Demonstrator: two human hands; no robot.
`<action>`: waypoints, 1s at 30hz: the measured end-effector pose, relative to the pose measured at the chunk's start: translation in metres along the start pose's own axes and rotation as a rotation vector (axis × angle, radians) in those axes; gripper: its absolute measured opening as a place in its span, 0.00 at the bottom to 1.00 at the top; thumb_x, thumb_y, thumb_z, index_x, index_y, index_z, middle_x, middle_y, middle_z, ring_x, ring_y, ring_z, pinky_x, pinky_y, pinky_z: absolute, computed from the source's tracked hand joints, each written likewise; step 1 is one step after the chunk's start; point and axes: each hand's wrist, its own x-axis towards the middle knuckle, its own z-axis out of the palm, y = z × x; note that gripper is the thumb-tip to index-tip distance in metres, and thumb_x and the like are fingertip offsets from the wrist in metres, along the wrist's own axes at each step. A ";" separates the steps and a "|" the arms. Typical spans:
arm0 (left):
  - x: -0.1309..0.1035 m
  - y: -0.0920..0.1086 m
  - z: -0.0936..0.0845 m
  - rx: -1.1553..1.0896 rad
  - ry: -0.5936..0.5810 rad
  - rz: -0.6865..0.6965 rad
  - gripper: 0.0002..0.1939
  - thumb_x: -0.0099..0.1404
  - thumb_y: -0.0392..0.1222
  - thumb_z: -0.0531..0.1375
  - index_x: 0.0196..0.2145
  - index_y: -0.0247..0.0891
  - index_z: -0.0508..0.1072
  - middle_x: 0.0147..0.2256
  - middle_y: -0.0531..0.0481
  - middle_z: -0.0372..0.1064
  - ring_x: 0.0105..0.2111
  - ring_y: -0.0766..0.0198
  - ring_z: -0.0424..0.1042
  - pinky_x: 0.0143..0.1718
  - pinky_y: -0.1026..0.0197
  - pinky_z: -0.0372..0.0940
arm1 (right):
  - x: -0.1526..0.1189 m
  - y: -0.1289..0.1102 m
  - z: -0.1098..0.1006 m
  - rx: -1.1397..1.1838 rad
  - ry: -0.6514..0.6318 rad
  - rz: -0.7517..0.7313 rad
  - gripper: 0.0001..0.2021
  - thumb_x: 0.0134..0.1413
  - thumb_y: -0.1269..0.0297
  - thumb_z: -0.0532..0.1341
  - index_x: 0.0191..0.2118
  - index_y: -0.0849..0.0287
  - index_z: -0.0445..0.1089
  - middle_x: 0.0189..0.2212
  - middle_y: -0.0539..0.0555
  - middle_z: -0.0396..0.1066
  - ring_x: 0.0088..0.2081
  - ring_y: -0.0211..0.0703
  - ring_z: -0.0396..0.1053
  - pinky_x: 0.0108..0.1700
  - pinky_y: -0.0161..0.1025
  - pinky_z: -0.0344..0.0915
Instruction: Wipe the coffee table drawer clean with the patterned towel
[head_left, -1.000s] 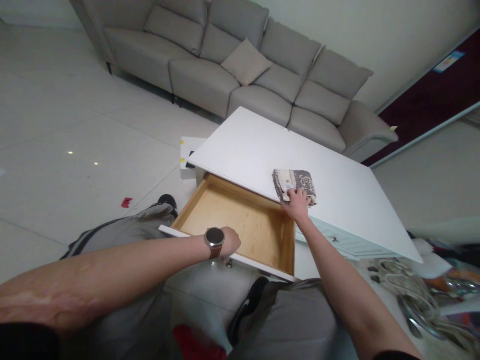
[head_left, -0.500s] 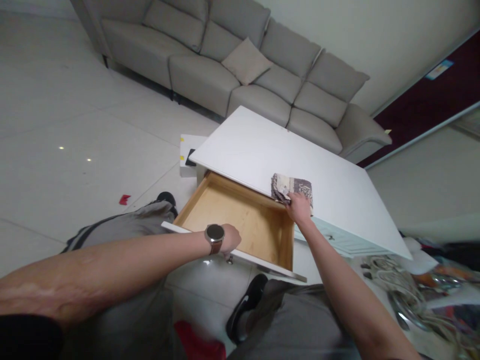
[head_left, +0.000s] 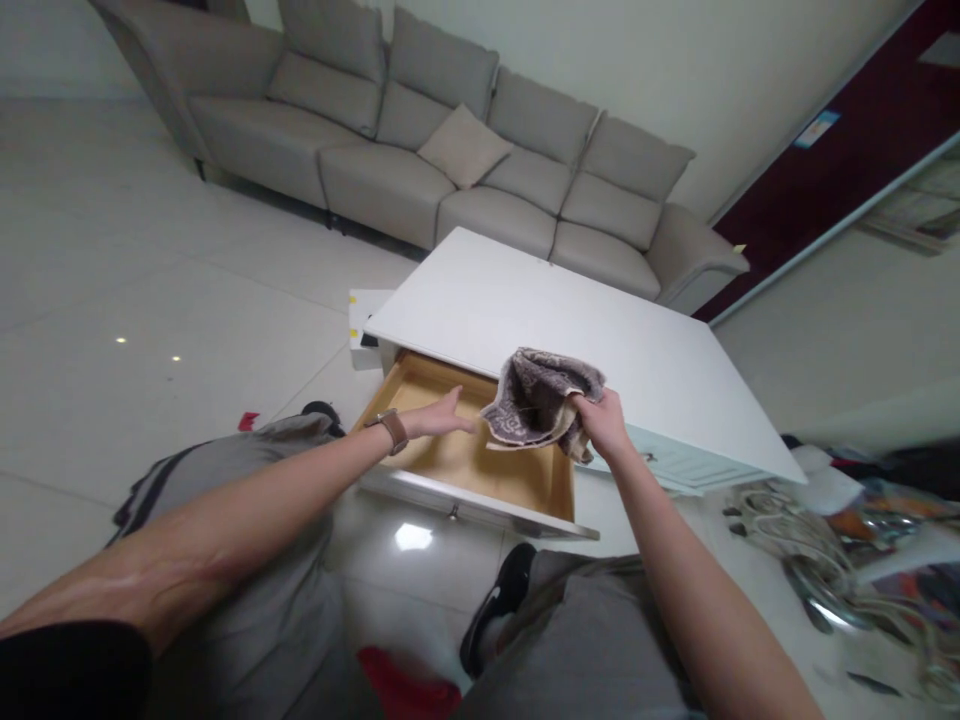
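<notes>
A patterned brown and cream cloth hangs loosely unfolded over the right part of a pulled-out drawer, whose wooden inside shows. My right hand grips the cloth at its right edge. Over the left part of the drawer is my left hand, its thumb and fingers spread, holding nothing, just left of the cloth. The drawer belongs to a white table, and its front has a small round knob.
Behind the table runs a grey sofa with a beige cushion. A white box stands at the table's left end. Coiled hoses and clutter lie on the right floor. Red pieces lie near my feet.
The cloth has been lifted off the tabletop by my right hand and moved left over the drawer, coming unfolded. My left hand has left the drawer front and opened above the drawer.
</notes>
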 end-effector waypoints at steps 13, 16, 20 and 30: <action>-0.013 0.041 0.061 -0.636 -0.099 0.038 0.34 0.55 0.32 0.63 0.60 0.34 0.65 0.52 0.39 0.75 0.52 0.56 0.74 0.53 0.56 0.69 | -0.056 -0.011 0.023 0.072 -0.054 -0.039 0.14 0.50 0.57 0.65 0.38 0.60 0.80 0.36 0.54 0.81 0.40 0.49 0.77 0.46 0.44 0.73; -0.006 0.040 0.067 -0.745 -0.015 -0.150 0.20 0.59 0.32 0.58 0.50 0.31 0.72 0.42 0.40 0.79 0.43 0.57 0.78 0.46 0.57 0.72 | -0.055 -0.010 0.022 0.016 -0.022 -0.065 0.13 0.50 0.57 0.65 0.38 0.60 0.80 0.35 0.54 0.81 0.38 0.48 0.76 0.45 0.43 0.72; -0.004 0.048 0.058 -0.873 -0.037 -0.243 0.12 0.59 0.32 0.56 0.41 0.32 0.75 0.35 0.43 0.79 0.35 0.60 0.77 0.40 0.59 0.72 | -0.050 -0.004 0.028 -0.044 -0.065 -0.143 0.14 0.51 0.59 0.64 0.42 0.59 0.79 0.40 0.55 0.80 0.42 0.50 0.75 0.49 0.45 0.71; -0.021 0.057 0.040 -0.903 0.090 -0.149 0.14 0.60 0.39 0.56 0.42 0.34 0.75 0.42 0.44 0.78 0.43 0.60 0.76 0.46 0.60 0.70 | -0.054 -0.008 0.079 0.058 -0.272 -0.150 0.17 0.54 0.61 0.63 0.50 0.58 0.74 0.47 0.57 0.77 0.48 0.51 0.74 0.55 0.48 0.68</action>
